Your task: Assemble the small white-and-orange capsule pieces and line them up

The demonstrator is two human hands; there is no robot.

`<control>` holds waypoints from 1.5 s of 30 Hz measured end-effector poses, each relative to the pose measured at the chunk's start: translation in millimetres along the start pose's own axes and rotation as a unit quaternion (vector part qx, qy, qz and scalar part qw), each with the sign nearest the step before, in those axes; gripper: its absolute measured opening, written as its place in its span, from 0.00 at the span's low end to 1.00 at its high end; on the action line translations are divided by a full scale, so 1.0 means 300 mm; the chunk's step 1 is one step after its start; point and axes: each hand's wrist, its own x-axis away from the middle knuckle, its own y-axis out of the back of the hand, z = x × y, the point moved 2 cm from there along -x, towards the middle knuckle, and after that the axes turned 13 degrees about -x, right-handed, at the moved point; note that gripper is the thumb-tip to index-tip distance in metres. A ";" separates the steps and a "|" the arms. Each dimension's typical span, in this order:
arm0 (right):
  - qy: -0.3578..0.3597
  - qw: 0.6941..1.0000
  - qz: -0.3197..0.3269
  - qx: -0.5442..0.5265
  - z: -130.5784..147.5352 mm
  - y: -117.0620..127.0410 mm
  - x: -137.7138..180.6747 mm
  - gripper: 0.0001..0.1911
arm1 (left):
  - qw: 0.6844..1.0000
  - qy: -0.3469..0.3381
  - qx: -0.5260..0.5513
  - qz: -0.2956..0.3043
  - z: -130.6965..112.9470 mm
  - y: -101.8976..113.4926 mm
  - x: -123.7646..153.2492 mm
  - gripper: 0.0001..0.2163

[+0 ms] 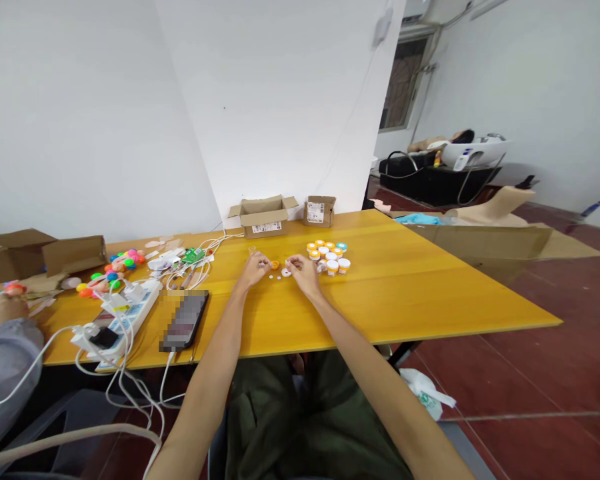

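Note:
Over the middle of the table, my left hand (256, 269) is closed in a pinch; what it holds, if anything, is too small to make out. An orange ring-shaped piece (275, 265) lies right beside its fingertips. Opposite it, my right hand (304, 272) is also closed, fingertips pressed together around something small that I cannot make out. A white round disc (286, 273) shows just below those fingertips. Two tiny white pieces, including one small disc (279, 277), rest between the hands. Right of my right hand stands a group of small white jars (332, 267), most with orange-and-white lids.
Behind the hands are an open cardboard box (263, 217) and a smaller box (320, 211). To the left lie a phone (187, 320), a power strip (135, 317) with tangled white cables, and colourful balls (115, 270). A co-worker's hand (7, 309) is at far left.

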 end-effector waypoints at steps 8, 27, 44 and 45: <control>0.016 0.999 0.017 0.024 0.006 -0.008 0.005 0.03 | 0.997 -0.010 -0.075 0.026 0.028 -0.011 0.005 0.06; 0.144 0.892 0.175 0.391 0.059 -0.079 0.031 0.09 | 0.995 0.060 -0.025 -0.070 0.075 0.001 0.001 0.07; 0.141 0.881 0.179 0.414 0.047 -0.074 0.038 0.11 | 0.997 0.054 -0.031 -0.050 0.080 -0.011 0.016 0.05; 0.148 0.880 0.180 0.414 0.046 -0.076 0.040 0.11 | 0.997 0.055 -0.032 -0.049 0.080 -0.012 0.016 0.05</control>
